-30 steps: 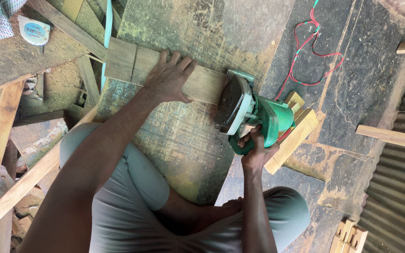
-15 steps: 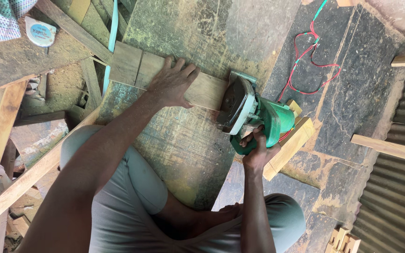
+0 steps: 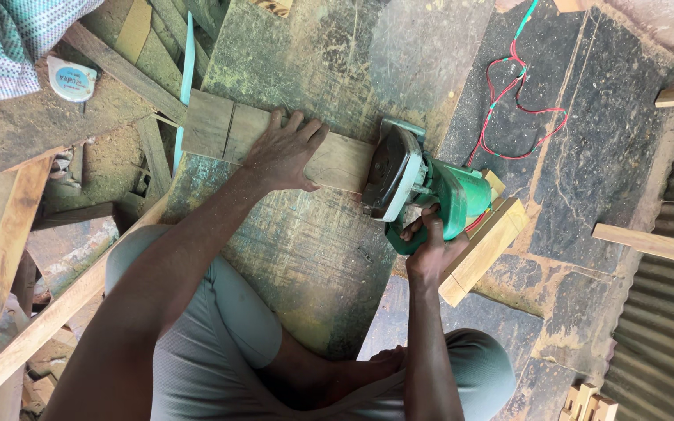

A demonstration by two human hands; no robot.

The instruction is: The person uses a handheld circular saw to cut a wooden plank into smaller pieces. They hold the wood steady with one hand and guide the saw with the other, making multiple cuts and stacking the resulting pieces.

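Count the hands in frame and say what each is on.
2. Left hand lies flat on the wooden plank, pressing it to the floor. Right hand has its grip round the handle of the green circular saw. No others visible.

1. The left hand (image 3: 286,152) lies flat, fingers (image 3: 299,125) spread, on a wooden plank (image 3: 220,132) set across a worn, dusty table (image 3: 321,257).
2. The right hand (image 3: 429,248) wraps the handle of a green circular saw (image 3: 423,195), whose blade guard meets the plank's end.
3. A pale wooden block (image 3: 484,251) lies just beside the saw, under the right hand.
4. A red and green cord (image 3: 518,109) loops on the dark surface beyond.
5. A tape measure (image 3: 72,78) rests at upper left, near checked cloth (image 3: 9,39).
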